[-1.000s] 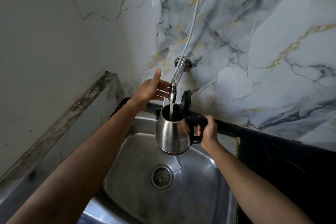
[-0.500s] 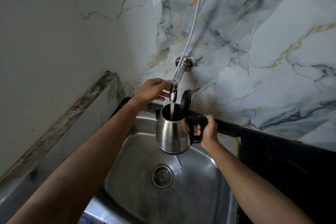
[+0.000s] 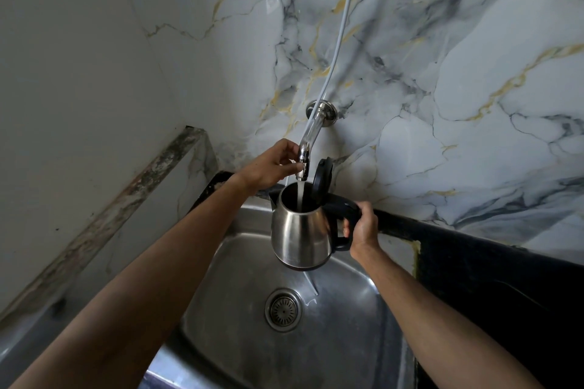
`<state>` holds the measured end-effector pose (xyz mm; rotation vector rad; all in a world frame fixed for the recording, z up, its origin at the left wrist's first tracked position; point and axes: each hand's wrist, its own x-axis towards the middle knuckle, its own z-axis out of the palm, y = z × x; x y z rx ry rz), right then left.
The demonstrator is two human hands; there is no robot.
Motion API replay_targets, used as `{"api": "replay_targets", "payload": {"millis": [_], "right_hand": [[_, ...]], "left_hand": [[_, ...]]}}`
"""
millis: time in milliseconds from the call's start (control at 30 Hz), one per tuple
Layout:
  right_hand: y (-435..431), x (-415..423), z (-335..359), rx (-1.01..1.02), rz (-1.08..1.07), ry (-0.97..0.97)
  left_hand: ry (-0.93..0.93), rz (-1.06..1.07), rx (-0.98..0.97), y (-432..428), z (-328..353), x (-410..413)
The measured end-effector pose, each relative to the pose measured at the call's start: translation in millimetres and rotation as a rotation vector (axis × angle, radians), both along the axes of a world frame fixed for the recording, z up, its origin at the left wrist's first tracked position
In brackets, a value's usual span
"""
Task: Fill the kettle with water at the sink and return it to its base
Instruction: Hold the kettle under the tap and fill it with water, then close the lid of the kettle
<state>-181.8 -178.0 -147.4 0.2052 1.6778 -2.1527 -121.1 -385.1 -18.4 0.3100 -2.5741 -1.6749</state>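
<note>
A steel kettle (image 3: 300, 232) with a black handle hangs in the air over the steel sink (image 3: 344, 335), its black lid (image 3: 322, 178) flipped up. My right hand (image 3: 363, 227) grips the handle. A stream of water runs from the chrome tap (image 3: 305, 156) straight into the kettle's mouth. My left hand (image 3: 268, 166) is closed around the tap's lower end, fingers on its left side. The kettle's base is not in view.
The sink drain (image 3: 282, 309) lies below the kettle. A black counter (image 3: 493, 275) runs along the right. A marble wall (image 3: 442, 73) stands behind the tap, with a white hose (image 3: 343, 28) coming down to it. A worn ledge (image 3: 126, 199) slopes at the left.
My left hand went from open beside the tap to closed around the tap's end. The kettle stays under the running water in my right hand.
</note>
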Motion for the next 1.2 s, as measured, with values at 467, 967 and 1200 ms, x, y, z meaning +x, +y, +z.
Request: {"api": "replay_targets", "payload": {"millis": [467, 967, 1200], "right_hand": [[-2.2, -2.9, -1.2, -0.004, -0.005, 0.023], [65.3, 36.5, 24.8, 0.048, -0.12, -0.001], [123.4, 59.7, 40.2, 0.023, -0.179, 0.03]], "left_hand": [[0.053, 0.145, -0.25, 0.3, -12.8, -15.9], [0.416, -0.214, -0.612, 77.2, 9.7, 42.6], [0.265, -0.127, -0.358, 121.2, -14.5, 79.8]]}}
